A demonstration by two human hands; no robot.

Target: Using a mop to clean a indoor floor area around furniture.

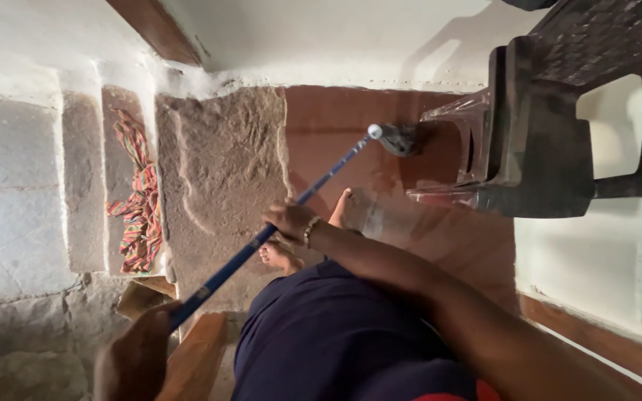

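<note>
Both my hands grip a long blue mop handle that runs diagonally from lower left to upper right. My left hand is closed around its near end at the bottom left. My right hand, a bracelet on its wrist, is closed around the middle of the handle. The grey mop head rests on the reddish floor beside the leg of a dark plastic chair. My bare feet stand just below the handle, above my dark blue garment.
A striped, many-coloured cloth lies crumpled on a stone step at the left. A rough stone slab covers the floor's middle. White walls with a brown skirting bound the right side. A wooden frame edge stands at the top left.
</note>
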